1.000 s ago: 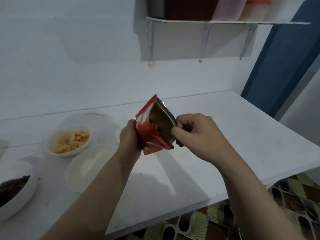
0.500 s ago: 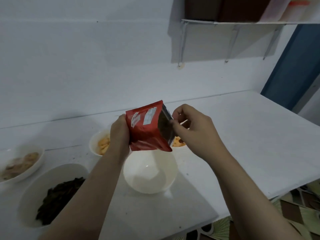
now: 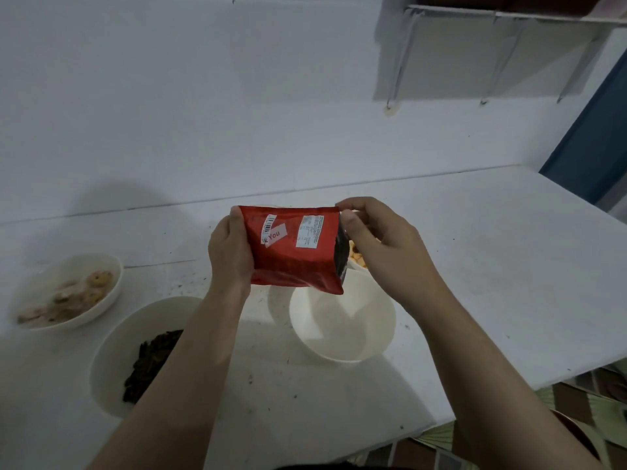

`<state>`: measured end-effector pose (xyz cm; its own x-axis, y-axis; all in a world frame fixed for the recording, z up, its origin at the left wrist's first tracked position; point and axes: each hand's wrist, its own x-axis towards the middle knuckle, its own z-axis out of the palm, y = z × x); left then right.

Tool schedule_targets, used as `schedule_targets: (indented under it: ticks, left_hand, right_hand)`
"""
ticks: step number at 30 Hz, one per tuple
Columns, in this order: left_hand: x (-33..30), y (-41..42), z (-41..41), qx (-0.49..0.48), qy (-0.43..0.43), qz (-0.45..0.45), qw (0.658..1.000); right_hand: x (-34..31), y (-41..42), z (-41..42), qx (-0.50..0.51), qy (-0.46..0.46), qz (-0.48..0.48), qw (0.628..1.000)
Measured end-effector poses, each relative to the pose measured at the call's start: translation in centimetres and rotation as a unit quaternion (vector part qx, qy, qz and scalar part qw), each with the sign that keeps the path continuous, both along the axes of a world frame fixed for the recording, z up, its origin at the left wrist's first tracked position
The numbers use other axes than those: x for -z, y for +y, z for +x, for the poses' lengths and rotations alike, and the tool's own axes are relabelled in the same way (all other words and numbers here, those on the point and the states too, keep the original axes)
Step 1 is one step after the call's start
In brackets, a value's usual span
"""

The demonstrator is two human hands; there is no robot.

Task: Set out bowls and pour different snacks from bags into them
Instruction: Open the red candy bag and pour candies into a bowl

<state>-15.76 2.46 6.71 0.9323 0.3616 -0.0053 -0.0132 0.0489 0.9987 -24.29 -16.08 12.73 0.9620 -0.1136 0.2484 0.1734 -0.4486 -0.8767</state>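
A red snack bag (image 3: 291, 249) with white labels hangs above the table, its torn dark opening facing right. My left hand (image 3: 230, 252) grips its left side. My right hand (image 3: 376, 239) pinches the open right edge. Just below the bag stands an empty white bowl (image 3: 369, 344). Behind the bag a bowl of orange snacks (image 3: 356, 257) shows only a sliver. A white bowl with dark snacks (image 3: 112, 351) sits at lower left, partly hidden by my left forearm. A bowl with pale round snacks (image 3: 68, 293) is at far left.
The white table (image 3: 475, 266) runs to a front edge at lower right, with patterned floor tiles (image 3: 593, 395) beyond. A wall shelf on brackets (image 3: 492, 15) hangs at upper right, beside a blue door frame (image 3: 590, 140).
The view has swung left and down, bringing the bowls under the bag. The bag turned so its labelled red face points at me, and it now hangs over the empty bowl.
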Motion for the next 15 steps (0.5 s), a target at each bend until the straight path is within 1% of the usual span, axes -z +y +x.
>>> schedule_targets:
  ticks: [4,8,15]
  left_hand:
    - [0.1,0.3,-0.4,-0.028,-0.033,0.070,0.997]
    - [0.1,0.4,-0.9,-0.034,-0.057,0.113,0.991]
    - [0.0,0.4,-1.3,-0.026,-0.078,0.186,0.979]
  right_hand:
    - [0.8,0.5,0.1,0.026,-0.010,-0.045,0.999]
    - [1.9,0.3,0.2,0.053,-0.025,-0.083,0.995]
    - [2.7,-0.4,0.0,0.065,-0.024,-0.111,0.991]
